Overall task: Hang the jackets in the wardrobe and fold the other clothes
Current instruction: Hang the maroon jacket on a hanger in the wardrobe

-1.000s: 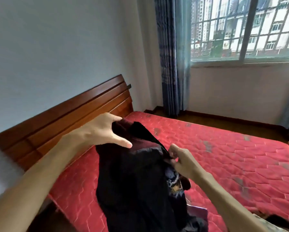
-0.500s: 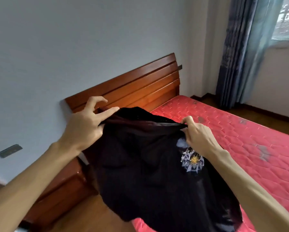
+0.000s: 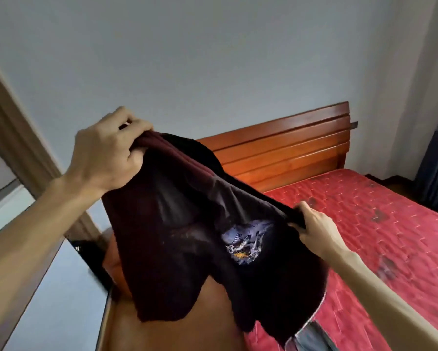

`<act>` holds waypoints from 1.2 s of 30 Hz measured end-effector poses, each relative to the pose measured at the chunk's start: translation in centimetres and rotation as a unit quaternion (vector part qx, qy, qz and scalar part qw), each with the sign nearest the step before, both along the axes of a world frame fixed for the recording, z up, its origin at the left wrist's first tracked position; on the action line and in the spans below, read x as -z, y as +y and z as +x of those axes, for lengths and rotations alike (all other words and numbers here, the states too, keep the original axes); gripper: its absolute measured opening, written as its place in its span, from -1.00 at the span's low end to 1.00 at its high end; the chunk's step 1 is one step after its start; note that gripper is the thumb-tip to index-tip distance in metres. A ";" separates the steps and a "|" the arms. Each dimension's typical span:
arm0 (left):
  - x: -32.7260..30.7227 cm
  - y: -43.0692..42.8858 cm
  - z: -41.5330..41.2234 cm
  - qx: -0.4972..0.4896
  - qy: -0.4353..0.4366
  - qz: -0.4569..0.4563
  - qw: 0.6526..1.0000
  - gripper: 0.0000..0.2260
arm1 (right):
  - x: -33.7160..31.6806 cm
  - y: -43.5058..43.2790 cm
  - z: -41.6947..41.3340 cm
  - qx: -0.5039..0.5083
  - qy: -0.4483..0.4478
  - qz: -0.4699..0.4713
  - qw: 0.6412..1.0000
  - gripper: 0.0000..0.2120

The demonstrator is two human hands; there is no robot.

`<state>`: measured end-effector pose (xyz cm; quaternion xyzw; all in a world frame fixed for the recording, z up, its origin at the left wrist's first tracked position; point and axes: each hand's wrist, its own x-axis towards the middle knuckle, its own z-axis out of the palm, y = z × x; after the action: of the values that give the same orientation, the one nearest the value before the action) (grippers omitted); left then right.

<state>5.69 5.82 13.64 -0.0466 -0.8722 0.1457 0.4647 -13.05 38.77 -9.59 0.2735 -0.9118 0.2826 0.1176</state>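
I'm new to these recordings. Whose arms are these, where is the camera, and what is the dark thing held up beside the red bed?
There is no machine here. These are a person's two bare arms, filmed by one wide-angle camera worn on the head, looking forward and down. The left hand grips one upper edge of a dark garment and the right hand grips the other, so the cloth hangs spread between them in the air. It carries a pale embroidered emblem. Behind it is a bed with a red quilted mattress and a wooden headboard. Some grey-blue cloth shows at the bottom; what it is cannot be told.
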 end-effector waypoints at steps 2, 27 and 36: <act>-0.3 -3.0 4.2 -0.034 -0.016 0.022 0.999 -0.70 | -3.2 -2.1 0.1 0.006 -0.007 -0.007 1.000 -0.69; -2.0 -7.0 47.6 -0.346 0.001 0.737 0.581 -0.41 | -20.2 -35.4 32.1 -0.498 -0.277 -0.057 0.820 -0.66; -3.7 -4.4 48.5 -0.295 0.149 0.779 0.533 -0.29 | -25.3 -41.7 47.3 -0.616 -0.381 -0.165 0.669 -0.66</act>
<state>54.21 1.40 17.38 0.6160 -0.5229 -0.4576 0.3712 34.21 -2.96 15.72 0.6180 -0.4396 0.5165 -0.3976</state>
